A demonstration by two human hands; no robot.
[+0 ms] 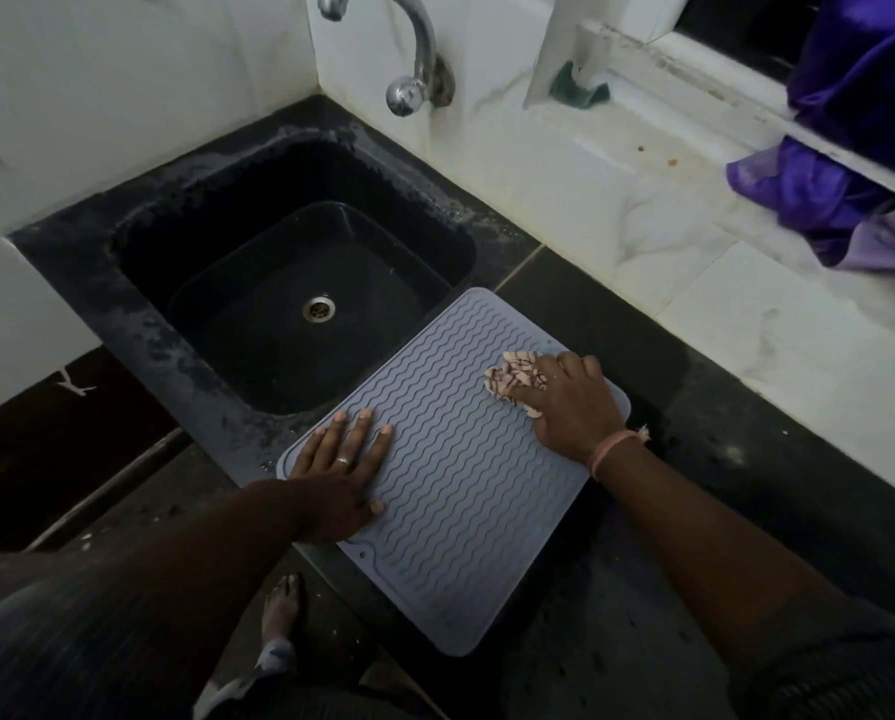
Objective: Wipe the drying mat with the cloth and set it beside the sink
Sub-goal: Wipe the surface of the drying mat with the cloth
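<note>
Writing: no brand, label or lettering can be read on anything here.
Drying mat: the grey drying mat (455,459) with wavy ridges lies flat at centre frame, turned at an angle, its upper corner reaching the rim of the sink (138,324) and its lower corner overhanging the front edge of the table.
Cloth: a pale cloth (518,379) with dark streaks is bunched on the mat's right part, near its right edge.
Right hand: the right hand (572,402) lies over the cloth, fingers curled onto it and pressing it to the mat; a pink band circles the wrist.
Left hand: the left hand (344,467) lies flat on the mat's left corner, fingers straight and spread, a ring on one finger.
Table: the table (694,407) is dark, speckled stone with a tile seam.
Sink: black, square, set into the table at centre left, with a metal drain.
Room: a chrome tap (409,54) juts from white marble-look wall tiles at top centre; purple fabric (845,148) hangs at upper right by a white window ledge; the floor is dark at lower left.
</note>
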